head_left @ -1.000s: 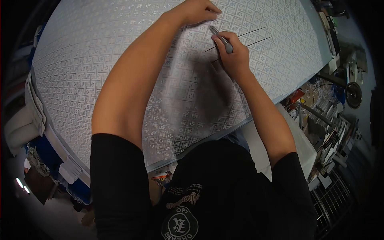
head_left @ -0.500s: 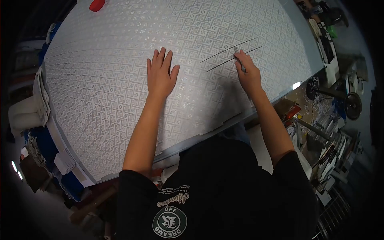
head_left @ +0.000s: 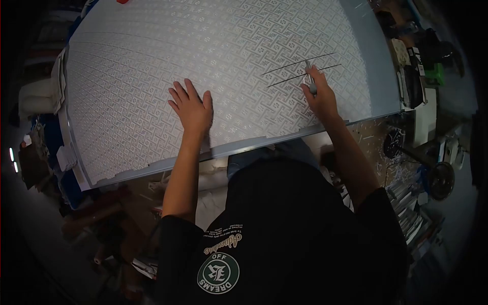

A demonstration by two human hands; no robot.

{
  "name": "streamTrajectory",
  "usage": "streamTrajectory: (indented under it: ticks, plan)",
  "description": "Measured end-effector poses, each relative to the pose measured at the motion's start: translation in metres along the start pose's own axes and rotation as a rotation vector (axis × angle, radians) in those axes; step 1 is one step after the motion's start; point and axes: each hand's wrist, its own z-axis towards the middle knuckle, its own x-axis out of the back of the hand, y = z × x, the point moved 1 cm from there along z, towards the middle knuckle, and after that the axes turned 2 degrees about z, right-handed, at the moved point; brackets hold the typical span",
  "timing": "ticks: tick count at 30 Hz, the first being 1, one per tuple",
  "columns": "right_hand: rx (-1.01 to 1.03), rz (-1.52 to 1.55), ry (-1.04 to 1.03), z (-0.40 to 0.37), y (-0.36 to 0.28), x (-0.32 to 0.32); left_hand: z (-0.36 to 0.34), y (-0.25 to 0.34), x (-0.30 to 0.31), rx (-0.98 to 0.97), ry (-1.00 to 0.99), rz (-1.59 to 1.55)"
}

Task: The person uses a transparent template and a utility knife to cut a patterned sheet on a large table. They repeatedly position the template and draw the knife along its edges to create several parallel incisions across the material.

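Observation:
A pale sheet (head_left: pixel 244 101) with a woven-look geometric pattern and small flowers covers the table. Palm down, my left hand (head_left: pixel 192 109) rests on it near the front edge, fingers spread. Two thin, dark, nearly parallel lines (head_left: pixel 284 67) run slantwise across the sheet on the right. There my right hand (head_left: pixel 323 94) grips a slim grey metal tool (head_left: pixel 312 87), its narrow tip pointing away from me between the two lines. Thumb and fingers hide part of the tool's handle.
The table's grey front edge (head_left: pixel 244 147) runs just before my body. A bare grey strip (head_left: pixel 381 76) borders the sheet on the right. Part of a red object (head_left: pixel 122 1) shows at the far edge. White scraps (head_left: pixel 373 145) litter the floor, and stacked materials (head_left: pixel 412 208) stand at right.
My left hand has slid back toward the front edge, its fingers now fanned to the left. The right hand stays by the two lines with the tool. The camera view has shifted.

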Motion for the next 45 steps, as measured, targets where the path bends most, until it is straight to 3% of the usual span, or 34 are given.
streamTrajectory:
  ticks: [8, 16, 19, 21, 22, 24, 25, 27, 33, 45]
  plan:
    - [-0.046, -0.049, 0.053, -0.039, 0.015, 0.028, -0.040, 0.097, -0.010, -0.177, -0.085, -0.055]
    - [-0.052, 0.020, 0.011, -0.073, -0.003, 0.033, -0.046, 0.096, -0.012, -0.179, -0.033, -0.110]
    - [-0.174, 0.155, -0.097, -0.080, -0.003, 0.050, -0.054, 0.109, -0.006, -0.184, -0.046, -0.159]
    - [-0.383, 0.513, -0.147, -0.083, 0.013, 0.063, -0.071, 0.121, -0.001, -0.173, -0.072, -0.174]
    - [-0.376, 0.517, -0.158, -0.083, 0.027, 0.070, -0.080, 0.129, 0.000, -0.178, -0.083, -0.228]
    - [-0.077, 0.266, -0.188, -0.071, 0.057, 0.083, -0.094, 0.149, -0.002, -0.182, -0.060, -0.299]
    - [-0.073, 0.271, -0.193, -0.068, 0.067, 0.089, -0.102, 0.159, -0.003, -0.176, -0.058, -0.294]
    - [0.211, -0.051, -0.054, -0.052, 0.073, 0.108, -0.112, 0.180, -0.008, -0.228, -0.063, -0.234]
    - [0.115, -0.022, -0.265, -0.059, 0.094, 0.124, -0.126, 0.201, -0.020, -0.161, 0.011, -0.291]
    - [0.095, -0.012, -0.176, -0.078, 0.097, 0.119, -0.132, 0.203, -0.028, -0.199, 0.121, -0.289]
